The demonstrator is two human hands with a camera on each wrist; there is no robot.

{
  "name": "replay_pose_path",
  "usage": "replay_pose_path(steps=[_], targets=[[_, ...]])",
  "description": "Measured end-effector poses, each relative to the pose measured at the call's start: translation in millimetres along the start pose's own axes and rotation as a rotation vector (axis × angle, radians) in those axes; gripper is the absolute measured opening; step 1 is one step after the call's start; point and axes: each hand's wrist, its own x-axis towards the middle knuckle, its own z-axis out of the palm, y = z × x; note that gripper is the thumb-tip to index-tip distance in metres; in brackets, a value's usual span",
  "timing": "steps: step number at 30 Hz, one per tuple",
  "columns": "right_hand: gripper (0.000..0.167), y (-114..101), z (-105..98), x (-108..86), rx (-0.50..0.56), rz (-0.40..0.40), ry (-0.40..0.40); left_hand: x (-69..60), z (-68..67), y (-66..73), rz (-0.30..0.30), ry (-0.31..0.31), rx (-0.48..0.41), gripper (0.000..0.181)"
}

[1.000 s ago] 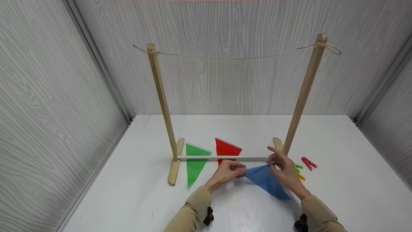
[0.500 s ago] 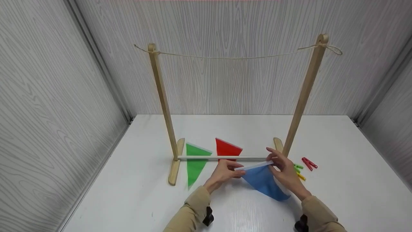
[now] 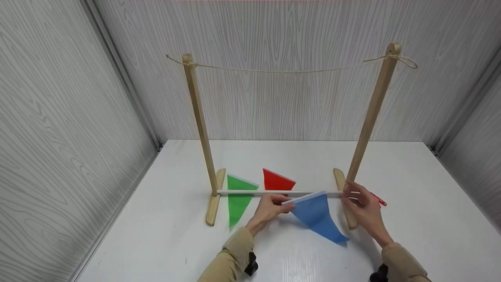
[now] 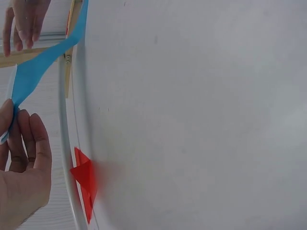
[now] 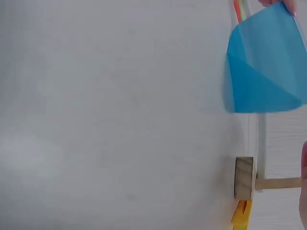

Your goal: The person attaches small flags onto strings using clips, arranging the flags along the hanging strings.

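Observation:
My left hand (image 3: 268, 210) pinches the left corner of a blue triangular flag (image 3: 314, 213) between thumb and fingers. The flag's white top edge slopes up to the right, and its tip hangs low near the tabletop. Apart from the flag, my right hand (image 3: 367, 211) is beside the foot of the right wooden post (image 3: 369, 125), fingers loosely bent with nothing visible in them. Behind that hand, a red clothespin (image 3: 379, 199) is partly hidden. A yellow clothespin (image 5: 241, 213) shows past the stand's foot in the right wrist view.
A green flag (image 3: 237, 201) and a red flag (image 3: 276, 181) lie on the white table (image 3: 156, 235), crossed by the stand's white rod (image 3: 238, 192). Overhead, a string (image 3: 274, 71) runs between the left post (image 3: 200, 125) and the right one.
My right hand has let go of the blue flag's right corner and moved right, covering the clothespins. My left hand keeps its pinch on the flag, almost in place.

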Motion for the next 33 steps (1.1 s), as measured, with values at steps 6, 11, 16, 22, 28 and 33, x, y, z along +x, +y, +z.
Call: replay_pose_path(steps=[6,11,16,22,28,33], targets=[[0.045,9.5,-23.1,1.7,-0.091,0.262,0.161,-1.5,-0.2,0.5,0.022,0.031,-0.01,0.022],[0.045,16.7,-39.4,1.2,-0.181,0.376,0.277,-2.7,-1.0,1.3,0.032,0.029,0.002,0.023],[0.046,20.5,-50.3,0.1,-0.256,0.449,0.283,-2.5,-2.3,0.9,0.024,0.038,0.003,0.023],[0.053,23.7,-56.6,3.0,-0.29,0.562,0.19,-1.9,-2.0,0.6,0.005,0.043,-0.014,0.022],[0.057,25.6,-58.4,4.7,-0.28,0.627,0.139,-2.0,-1.3,0.1,0.008,0.037,-0.018,0.023],[0.058,25.3,-59.8,6.0,-0.298,0.632,0.098,-3.3,-1.0,1.2,-0.002,0.03,-0.025,0.023]])
